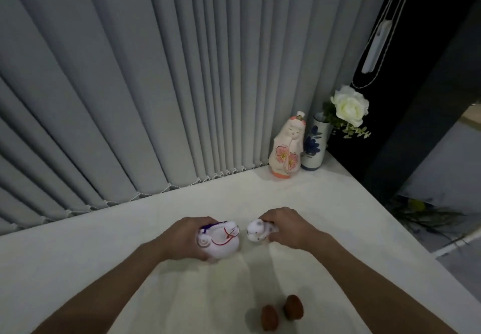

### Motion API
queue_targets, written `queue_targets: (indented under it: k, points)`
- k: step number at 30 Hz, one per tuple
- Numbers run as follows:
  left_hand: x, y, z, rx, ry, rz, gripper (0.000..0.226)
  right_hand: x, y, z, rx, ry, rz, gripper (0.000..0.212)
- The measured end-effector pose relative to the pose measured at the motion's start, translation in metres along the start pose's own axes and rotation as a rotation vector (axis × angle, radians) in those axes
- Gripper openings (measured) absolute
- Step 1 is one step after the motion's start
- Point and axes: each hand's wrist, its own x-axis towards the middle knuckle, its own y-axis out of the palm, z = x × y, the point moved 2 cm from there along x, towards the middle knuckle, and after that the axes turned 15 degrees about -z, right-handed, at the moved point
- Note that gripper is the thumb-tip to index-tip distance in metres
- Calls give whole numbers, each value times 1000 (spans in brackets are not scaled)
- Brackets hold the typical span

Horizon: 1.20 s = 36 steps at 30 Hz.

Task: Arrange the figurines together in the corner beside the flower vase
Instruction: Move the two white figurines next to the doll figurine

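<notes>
My left hand point(182, 237) grips a white animal figurine point(221, 242) with red and purple lines, low over the white table point(104, 268). My right hand point(286, 223) holds a smaller white spotted animal figurine point(257, 232); the two face each other, a small gap between them. In the far right corner a cream doll figurine point(286, 146) with pink flowers stands upright, touching or nearly touching the blue-and-white flower vase point(316, 143) with a white rose point(350, 105). Two small brown figurines, one point(269, 316) left of the other point(293, 306), stand near me.
Grey vertical blinds point(156, 86) hang along the table's back edge. The table's right edge drops off beside a dark wall point(416, 125). A blind cord with a white weight point(376, 47) hangs at the upper right. Plants lie on the floor at right.
</notes>
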Motion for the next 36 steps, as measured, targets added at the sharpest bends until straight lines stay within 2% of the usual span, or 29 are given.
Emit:
queue_targets:
  k: [6,15,23,28,36]
  points:
    - [105,13,-25,10,118,22,58,31,-17,-70,15,176,-111,34]
    - [210,40,-28,96,187,55,74,67,-3,-133,-19,278,-116,28]
    - [240,50,-19,112,126,99,72,82,10,-151,21,287,-151,33]
    - [248,48,-26,142,153,171,75,86,10,-153,36,294,-128,37]
    - [250,46,-29,228,204,169,73,86,10,-151,45,317,-124,40]
